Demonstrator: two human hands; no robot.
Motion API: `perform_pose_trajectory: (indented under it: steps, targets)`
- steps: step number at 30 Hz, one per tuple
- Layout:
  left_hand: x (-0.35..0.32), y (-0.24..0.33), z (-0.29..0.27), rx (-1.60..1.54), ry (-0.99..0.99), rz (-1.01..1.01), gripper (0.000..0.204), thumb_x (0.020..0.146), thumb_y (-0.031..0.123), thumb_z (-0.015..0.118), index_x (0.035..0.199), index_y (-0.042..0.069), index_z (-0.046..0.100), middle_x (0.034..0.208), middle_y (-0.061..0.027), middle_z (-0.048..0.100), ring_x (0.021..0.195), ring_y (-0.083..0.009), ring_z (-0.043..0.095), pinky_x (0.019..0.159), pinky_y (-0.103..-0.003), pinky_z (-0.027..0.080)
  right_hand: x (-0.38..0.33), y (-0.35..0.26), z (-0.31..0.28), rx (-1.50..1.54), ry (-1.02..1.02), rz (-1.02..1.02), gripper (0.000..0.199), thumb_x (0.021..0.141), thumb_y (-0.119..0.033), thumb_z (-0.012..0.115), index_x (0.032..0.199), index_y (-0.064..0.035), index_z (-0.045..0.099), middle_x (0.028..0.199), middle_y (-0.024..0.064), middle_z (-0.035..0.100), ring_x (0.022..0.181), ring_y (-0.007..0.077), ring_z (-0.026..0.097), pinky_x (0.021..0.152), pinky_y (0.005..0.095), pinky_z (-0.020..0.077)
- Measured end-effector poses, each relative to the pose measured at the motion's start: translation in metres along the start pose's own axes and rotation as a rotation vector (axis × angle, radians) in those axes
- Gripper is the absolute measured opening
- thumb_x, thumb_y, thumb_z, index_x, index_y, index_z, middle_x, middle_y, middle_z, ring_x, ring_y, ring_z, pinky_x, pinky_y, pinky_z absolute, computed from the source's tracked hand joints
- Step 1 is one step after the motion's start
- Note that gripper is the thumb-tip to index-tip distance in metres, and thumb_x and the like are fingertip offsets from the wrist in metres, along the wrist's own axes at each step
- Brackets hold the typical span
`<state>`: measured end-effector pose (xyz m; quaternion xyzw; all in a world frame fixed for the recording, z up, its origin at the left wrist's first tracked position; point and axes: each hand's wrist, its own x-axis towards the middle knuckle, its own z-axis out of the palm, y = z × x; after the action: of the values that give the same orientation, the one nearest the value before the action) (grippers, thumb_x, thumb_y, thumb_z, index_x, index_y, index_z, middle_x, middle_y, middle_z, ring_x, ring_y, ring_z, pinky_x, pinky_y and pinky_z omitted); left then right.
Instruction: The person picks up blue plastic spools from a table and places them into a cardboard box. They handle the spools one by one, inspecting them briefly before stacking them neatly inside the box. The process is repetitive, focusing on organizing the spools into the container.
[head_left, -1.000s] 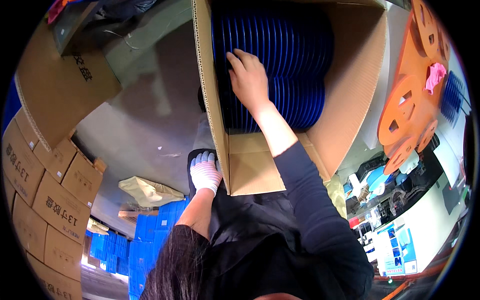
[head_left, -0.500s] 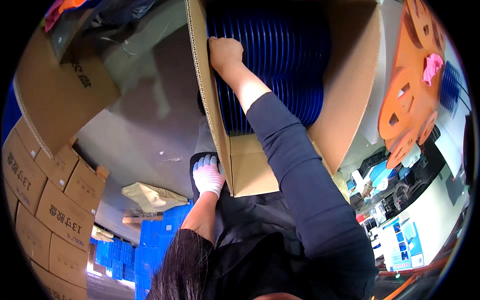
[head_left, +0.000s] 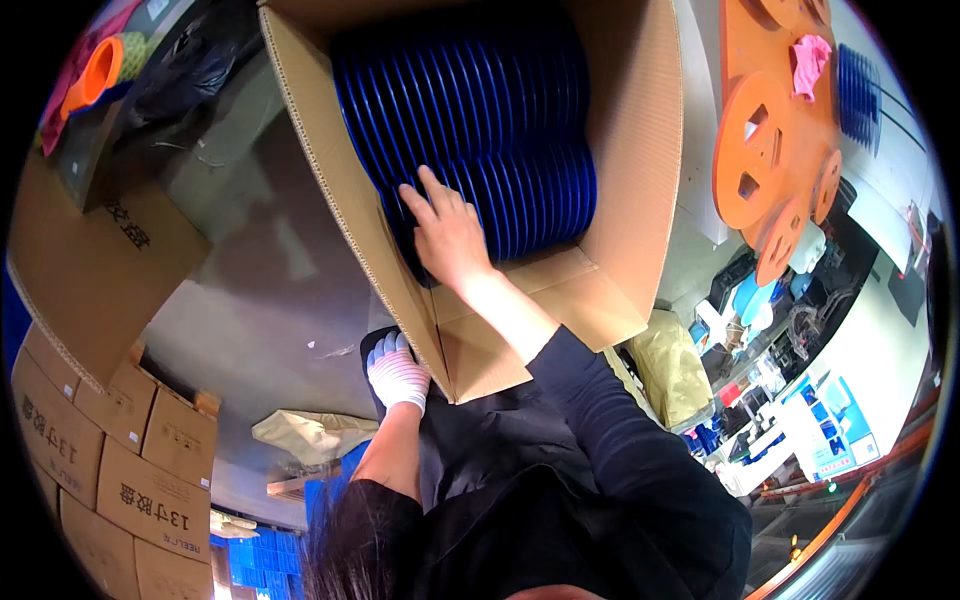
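An open cardboard box (head_left: 620, 150) in front of me holds several dark blue plastic reels (head_left: 500, 110), standing on edge in two rows. My bare right hand (head_left: 450, 235) reaches into it, with index and middle fingers stretched apart on the rims of the nearer row, at its left side. Nothing is gripped in it; the other fingers are partly hidden. Outside the box, near its lower left corner, my left hand (head_left: 397, 376) wears a striped white glove with bluish fingertips. Its fingers lie stretched out on my dark-clothed leg.
Stacked cardboard cartons (head_left: 150, 490) stand at the lower left, below another open carton (head_left: 110, 270). Orange discs with cutouts (head_left: 750, 150) and a pink cloth (head_left: 811, 66) are at the right. A tan sack (head_left: 672, 370) lies beside the box's near right corner.
My right hand has come away from the box's left wall, nearer to me, and its fingers have spread over the reels. The view has shifted; my left hand remains on my leg.
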<state>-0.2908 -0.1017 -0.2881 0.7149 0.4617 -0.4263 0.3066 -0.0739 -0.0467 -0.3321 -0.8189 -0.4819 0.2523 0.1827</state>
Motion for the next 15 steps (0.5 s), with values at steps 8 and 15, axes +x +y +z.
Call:
perform_pose_trajectory:
  steps: [8, 15]
  targets:
    - [0.003, -0.003, 0.02, 0.062, -0.012, 0.035, 0.039, 0.088, 0.034, 0.047, 0.116, 0.012, 0.062, 0.122, -0.0064, 0.061, 0.116, -0.0232, 0.053, 0.097, -0.038, 0.039, 0.016, 0.121, -0.047, -0.122, 0.306, 0.17, 0.05, 0.077, -0.004, 0.065, 0.125, -0.0048, 0.053, 0.137, 0.0211, 0.047, 0.12, 0.0381, 0.049, 0.1, 0.0461, 0.0425]
    - [0.005, 0.002, 0.018, 0.059, -0.026, -0.021, 0.033, 0.087, 0.031, 0.049, 0.109, 0.012, 0.065, 0.112, -0.008, 0.065, 0.11, -0.0231, 0.056, 0.094, -0.037, 0.04, 0.135, 0.172, -0.068, -0.194, 0.277, 0.065, 0.04, 0.086, -0.004, 0.054, 0.126, -0.0111, 0.056, 0.113, 0.016, 0.064, 0.102, 0.0362, 0.062, 0.088, 0.043, 0.0514]
